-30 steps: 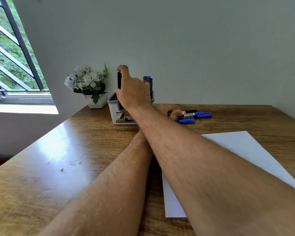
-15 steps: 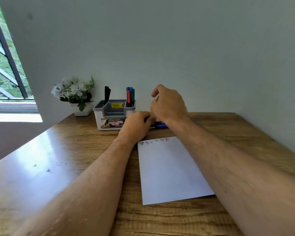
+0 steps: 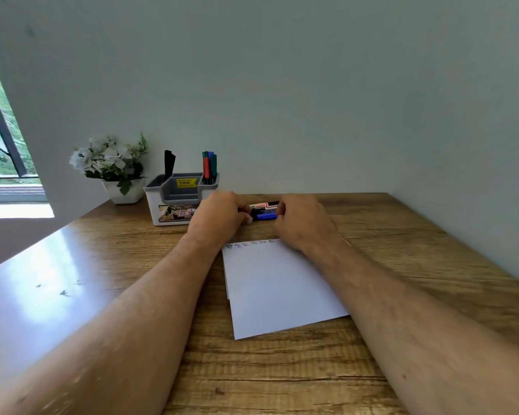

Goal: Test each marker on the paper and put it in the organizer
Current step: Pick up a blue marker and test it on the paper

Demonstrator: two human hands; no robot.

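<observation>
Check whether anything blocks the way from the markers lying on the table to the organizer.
Nothing visible stands between them. The loose markers lie just right of the organizer, with only the left hand over that stretch of table. The organizer's middle compartment looks free; markers already stand in its end slots.

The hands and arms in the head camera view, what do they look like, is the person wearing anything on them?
Both forearms are bare right to the bottom edge of the picture, with no sleeves showing. The left hand and the right hand are bare too: no gloves, and no watch, bracelet or band at either wrist. No rings show, though most of the fingers are turned away from the camera.
</observation>
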